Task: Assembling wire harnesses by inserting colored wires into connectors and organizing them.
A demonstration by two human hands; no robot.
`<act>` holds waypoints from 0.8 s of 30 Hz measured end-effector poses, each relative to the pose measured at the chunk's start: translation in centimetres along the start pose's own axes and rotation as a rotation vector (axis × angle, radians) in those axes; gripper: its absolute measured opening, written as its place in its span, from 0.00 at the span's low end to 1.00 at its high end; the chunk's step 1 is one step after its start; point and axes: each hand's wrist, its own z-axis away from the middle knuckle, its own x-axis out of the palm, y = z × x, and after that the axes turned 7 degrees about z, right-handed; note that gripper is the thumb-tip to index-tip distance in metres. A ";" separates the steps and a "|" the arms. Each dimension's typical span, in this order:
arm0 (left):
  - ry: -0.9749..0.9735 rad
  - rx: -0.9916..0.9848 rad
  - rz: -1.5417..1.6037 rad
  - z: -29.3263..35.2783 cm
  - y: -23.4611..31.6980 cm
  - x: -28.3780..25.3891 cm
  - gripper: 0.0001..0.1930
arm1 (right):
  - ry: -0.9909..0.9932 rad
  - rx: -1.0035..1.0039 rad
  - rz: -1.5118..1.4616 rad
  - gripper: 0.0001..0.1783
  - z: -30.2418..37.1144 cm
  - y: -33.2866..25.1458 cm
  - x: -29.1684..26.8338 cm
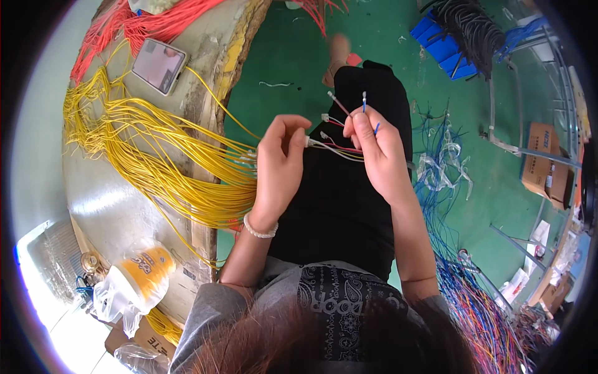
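Both hands are raised over my black-trousered lap. My left hand [281,163], a white bead bracelet on its wrist, curls its fingers round a small white connector [307,141] at the thumb tip. Thin wires [336,148], red, white and yellowish, run from there toward my right hand [381,149]. That hand pinches several wires between thumb and fingers. Out of its grip stick a blue wire [364,103] with a metal terminal and a dark reddish wire [339,103] with a pale tip. Another small white connector [325,117] hangs between the hands.
On the worn table to my left lie a bundle of yellow wires [168,156], red wires [149,25], a phone [159,67] and a bagged yellow cup [149,268]. Right of me hang multicoloured wires [473,305]. Beyond are a blue bin [436,47] with black cables and a cardboard box [543,159].
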 end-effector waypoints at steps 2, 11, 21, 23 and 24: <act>0.058 0.430 -0.663 -0.1 0.8 -0.2 0.14 | -0.037 -0.035 0.012 0.18 -0.1 0.0 -0.2; 0.024 0.012 0.332 0.1 4.8 2.2 0.11 | -0.074 -0.111 0.195 0.09 0.8 -1.4 1.8; 0.327 0.614 -0.250 -6.1 13.2 -0.3 0.14 | -0.133 0.159 -0.461 0.12 -1.5 -3.9 0.2; 0.483 0.870 -0.120 -12.0 16.0 -2.3 0.11 | -0.132 0.123 -0.508 0.13 -1.7 -3.8 0.5; 0.540 0.977 -0.195 -15.5 17.2 -4.1 0.09 | -0.141 0.181 -0.566 0.13 -1.6 -3.7 0.7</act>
